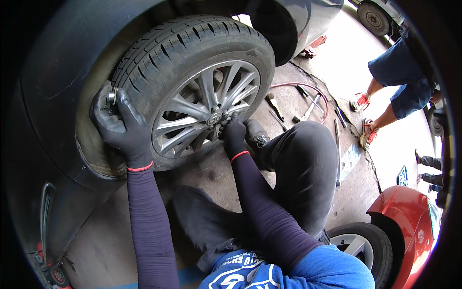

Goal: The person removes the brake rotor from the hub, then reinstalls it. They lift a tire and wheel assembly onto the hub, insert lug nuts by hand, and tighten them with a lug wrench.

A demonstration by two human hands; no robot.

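A wheel with a silver multi-spoke alloy rim (207,89) and black tyre (187,48) sits in the wheel arch of a dark car (53,106). My left hand (120,123), in a dark glove with a red cuff edge, is beside the tyre's left side. Between its thumb and curled fingers shows a small silver metal piece (111,97), which looks like a lug nut. My right hand (233,133), gloved the same way, reaches the rim just right of the centre cap (214,118). Its fingers are closed by the bolt holes; whatever they grip is hidden.
Right of the wheel, a brush (275,106), a hammer (308,111), a long metal bar (337,151) and a red hose (320,90) lie on the concrete. Another person's legs (404,86) stand beyond. A red car part (402,216) and another wheel (365,243) are at lower right.
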